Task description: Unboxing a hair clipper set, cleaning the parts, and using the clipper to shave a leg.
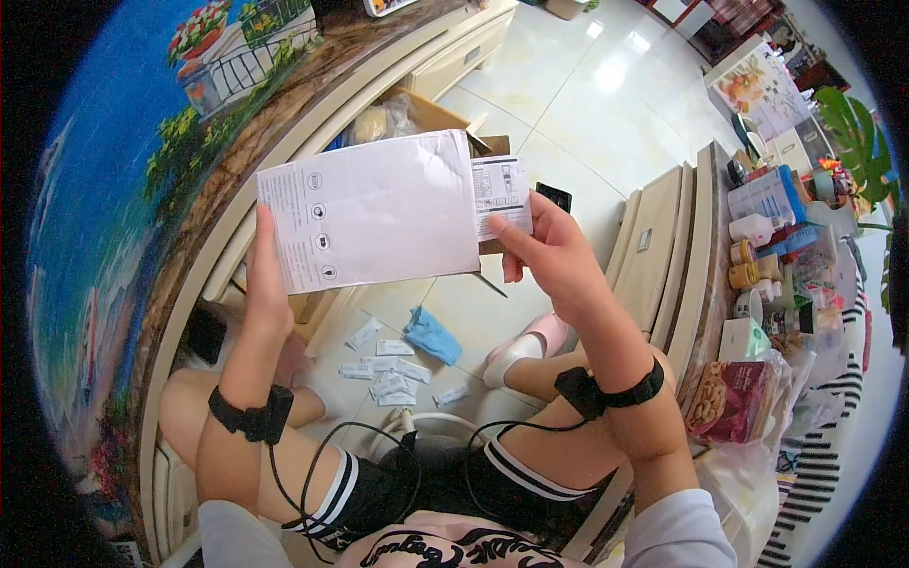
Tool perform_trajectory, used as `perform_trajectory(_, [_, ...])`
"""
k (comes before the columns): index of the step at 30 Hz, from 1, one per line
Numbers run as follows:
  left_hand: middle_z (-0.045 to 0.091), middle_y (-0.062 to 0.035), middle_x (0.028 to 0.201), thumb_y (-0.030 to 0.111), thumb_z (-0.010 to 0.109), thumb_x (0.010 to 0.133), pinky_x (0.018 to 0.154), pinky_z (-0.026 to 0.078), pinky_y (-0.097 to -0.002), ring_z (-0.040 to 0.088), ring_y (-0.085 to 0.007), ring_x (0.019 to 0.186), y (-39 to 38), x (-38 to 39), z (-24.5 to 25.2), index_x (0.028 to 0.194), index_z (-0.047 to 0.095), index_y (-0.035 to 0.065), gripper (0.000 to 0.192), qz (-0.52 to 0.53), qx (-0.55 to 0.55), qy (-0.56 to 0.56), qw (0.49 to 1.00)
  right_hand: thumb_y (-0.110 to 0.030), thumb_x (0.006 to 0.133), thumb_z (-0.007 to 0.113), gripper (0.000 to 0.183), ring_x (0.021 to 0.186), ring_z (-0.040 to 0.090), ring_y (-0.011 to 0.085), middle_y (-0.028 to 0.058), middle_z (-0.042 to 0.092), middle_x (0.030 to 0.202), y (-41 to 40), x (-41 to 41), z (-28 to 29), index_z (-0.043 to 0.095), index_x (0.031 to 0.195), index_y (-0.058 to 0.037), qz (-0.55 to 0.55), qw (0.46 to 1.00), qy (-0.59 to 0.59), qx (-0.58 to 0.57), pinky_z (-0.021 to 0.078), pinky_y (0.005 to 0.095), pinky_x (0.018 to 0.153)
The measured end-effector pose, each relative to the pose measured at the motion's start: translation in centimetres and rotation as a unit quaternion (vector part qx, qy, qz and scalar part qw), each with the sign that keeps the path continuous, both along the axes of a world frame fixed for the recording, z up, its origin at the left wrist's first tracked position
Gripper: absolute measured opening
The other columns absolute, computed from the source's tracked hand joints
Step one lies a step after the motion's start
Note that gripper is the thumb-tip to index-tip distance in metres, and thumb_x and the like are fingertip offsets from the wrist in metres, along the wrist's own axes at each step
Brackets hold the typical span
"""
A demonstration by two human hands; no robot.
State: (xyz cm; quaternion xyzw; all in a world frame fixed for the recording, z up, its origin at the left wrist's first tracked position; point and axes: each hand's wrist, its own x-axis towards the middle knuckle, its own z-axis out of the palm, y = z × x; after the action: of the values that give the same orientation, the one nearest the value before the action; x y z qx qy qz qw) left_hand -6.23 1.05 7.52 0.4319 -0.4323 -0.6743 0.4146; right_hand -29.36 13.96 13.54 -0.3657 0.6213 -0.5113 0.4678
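Observation:
A white cardboard box (383, 213) with printed icons and text along its left end is held up before me. My left hand (268, 266) grips that left end, thumb along the edge and the other fingers hidden behind. At the right end the box stands open, its brown inner flaps (495, 145) showing. A folded printed paper leaflet (501, 195) sticks out of this opening. My right hand (550, 245) pinches the leaflet, thumb on top. Whether anything else lies inside the box cannot be seen.
An open drawer (433, 113) with plastic-wrapped things is behind the box. Below lie several small white packets (387, 376) and a blue cloth (432, 335) on the tiled floor. A dark phone-like object (554, 197) is beyond my right hand. Bottles and packages crowd the right counter (710, 199).

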Motion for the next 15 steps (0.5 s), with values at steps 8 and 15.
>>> perform_trajectory(8, [0.050,-0.0091,0.117,0.053,0.034,0.086,0.086,0.042,-0.0295,0.053,-0.0177,0.102,-0.03,0.16,-0.06,0.126,0.037,0.0041,0.063,0.010,0.015,0.014,1.000,-0.025,0.088,0.048,0.025,0.051,0.047,0.0087,0.0028,0.056,0.072,-0.16,-0.17,-0.74,0.054,0.094,-0.0019,-0.016,0.998,-0.064,0.007,0.0408,0.0233,0.049])
perform_trajectory(15, [0.049,-0.0082,0.119,0.053,0.034,0.086,0.085,0.042,-0.0304,0.052,-0.0181,0.103,-0.36,0.57,-0.42,0.127,0.035,0.0063,0.062,-0.002,0.001,0.006,1.000,-0.016,0.085,0.052,0.018,0.050,0.045,0.0059,0.0017,0.056,0.070,-0.26,0.07,-0.26,0.055,0.094,-0.0001,-0.068,0.997,-0.003,-0.019,0.0387,0.0194,0.047])
